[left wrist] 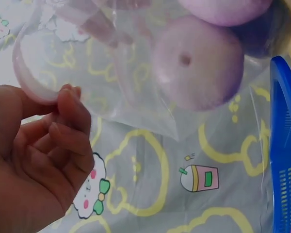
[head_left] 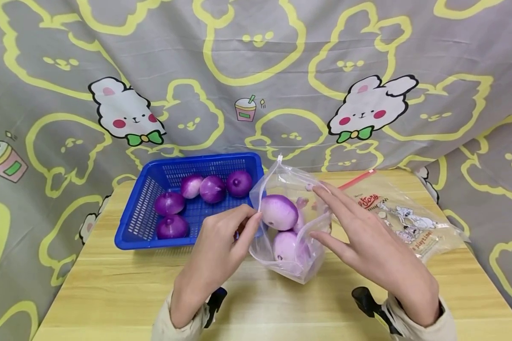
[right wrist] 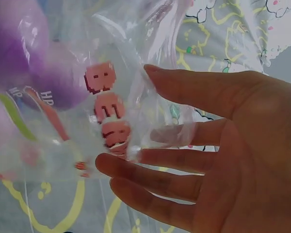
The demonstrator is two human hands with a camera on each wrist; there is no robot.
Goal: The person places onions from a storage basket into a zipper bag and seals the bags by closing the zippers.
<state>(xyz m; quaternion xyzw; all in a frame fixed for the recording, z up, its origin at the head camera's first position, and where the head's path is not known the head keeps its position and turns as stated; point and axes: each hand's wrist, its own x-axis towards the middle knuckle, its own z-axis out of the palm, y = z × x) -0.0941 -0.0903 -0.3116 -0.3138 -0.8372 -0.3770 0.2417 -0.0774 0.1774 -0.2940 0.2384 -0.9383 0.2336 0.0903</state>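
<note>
A clear zip bag [head_left: 296, 274] stands with its mouth spread wide, and purple onions [head_left: 279, 212] lie inside it. My left hand [head_left: 219, 244] pinches the bag's left rim between thumb and fingertips, the other fingers loosely bent in the left wrist view. On the opposite side, my right hand [head_left: 375, 241] touches the rim with long, straight fingers. In the right wrist view, one of its fingers shows through the film beside pink printed figures [right wrist: 101, 77]. Left of the bag, a blue basket [head_left: 132, 213] contains several more purple onions [head_left: 212, 189].
A second clear bag with a red zip slider [head_left: 409, 222] and cartoon print lies flat at the right, partly behind my right hand. The wooden table [head_left: 111, 293] ends at a grey patterned cloth [head_left: 281, 57]. Black wrist mounts [head_left: 364, 300] sit by both cuffs.
</note>
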